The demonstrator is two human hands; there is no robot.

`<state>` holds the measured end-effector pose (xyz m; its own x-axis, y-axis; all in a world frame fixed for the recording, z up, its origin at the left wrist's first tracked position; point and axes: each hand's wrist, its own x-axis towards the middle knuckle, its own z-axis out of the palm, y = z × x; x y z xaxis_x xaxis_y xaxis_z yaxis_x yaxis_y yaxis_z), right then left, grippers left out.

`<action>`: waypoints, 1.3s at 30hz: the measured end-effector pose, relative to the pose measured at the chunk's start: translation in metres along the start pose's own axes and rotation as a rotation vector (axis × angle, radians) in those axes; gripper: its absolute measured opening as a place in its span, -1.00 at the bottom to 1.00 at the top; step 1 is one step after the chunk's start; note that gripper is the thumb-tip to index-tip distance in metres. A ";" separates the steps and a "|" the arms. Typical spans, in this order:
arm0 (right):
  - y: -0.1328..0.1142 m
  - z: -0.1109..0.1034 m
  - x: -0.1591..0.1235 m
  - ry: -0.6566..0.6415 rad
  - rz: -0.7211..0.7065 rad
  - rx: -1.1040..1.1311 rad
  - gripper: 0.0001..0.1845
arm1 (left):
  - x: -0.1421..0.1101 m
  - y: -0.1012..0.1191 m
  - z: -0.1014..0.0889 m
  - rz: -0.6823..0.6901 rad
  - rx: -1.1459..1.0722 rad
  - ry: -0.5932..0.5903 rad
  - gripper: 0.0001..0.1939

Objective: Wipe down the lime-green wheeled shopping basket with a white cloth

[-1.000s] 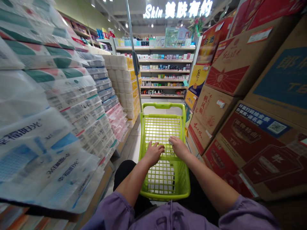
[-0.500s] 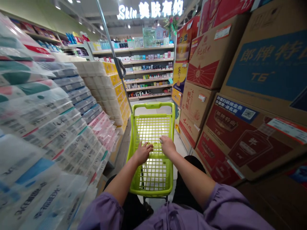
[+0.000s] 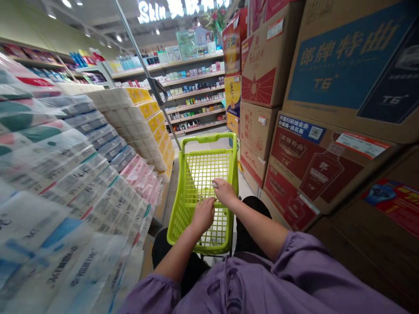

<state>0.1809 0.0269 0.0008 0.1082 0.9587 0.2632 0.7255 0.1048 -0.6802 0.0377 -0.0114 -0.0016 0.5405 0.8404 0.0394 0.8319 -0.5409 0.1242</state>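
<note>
A lime-green plastic shopping cart stands in front of me in a narrow shop aisle. Its basket is empty. My left hand and my right hand sit side by side on the cart's near handle bar, fingers curled over it. My right hand is a little farther forward than my left. Purple sleeves cover both upper arms. A thin metal pole rises from the cart's far left corner.
Stacked packs of tissue and toilet paper line the left side. Large cardboard liquor boxes are piled high on the right, close to the cart. Shelves of small bottles stand at the aisle's far end under a lit sign.
The view has swung to the right and tilted, so the cart now sits left of centre. Both hands stay on the handle; my left hand has slipped nearer to me.
</note>
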 end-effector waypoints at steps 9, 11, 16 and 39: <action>0.006 -0.005 -0.001 0.010 -0.052 0.042 -0.61 | -0.028 0.063 0.011 -0.017 -0.081 -0.071 -0.52; 0.006 -0.007 0.001 0.019 -0.058 0.048 -0.62 | -0.029 0.066 0.015 -0.002 -0.054 -0.090 -0.51; 0.011 -0.007 0.000 0.008 -0.132 0.091 -0.58 | -0.027 0.066 0.021 0.072 -0.037 -0.076 -0.49; 0.019 -0.005 0.001 -0.172 -0.436 -0.175 -0.66 | -0.025 -0.043 -0.003 0.078 0.009 -0.158 -0.37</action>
<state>0.1981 0.0282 -0.0083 -0.3338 0.8667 0.3707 0.7829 0.4739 -0.4030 -0.0119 -0.0095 -0.0047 0.6156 0.7806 -0.1080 0.7876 -0.6047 0.1184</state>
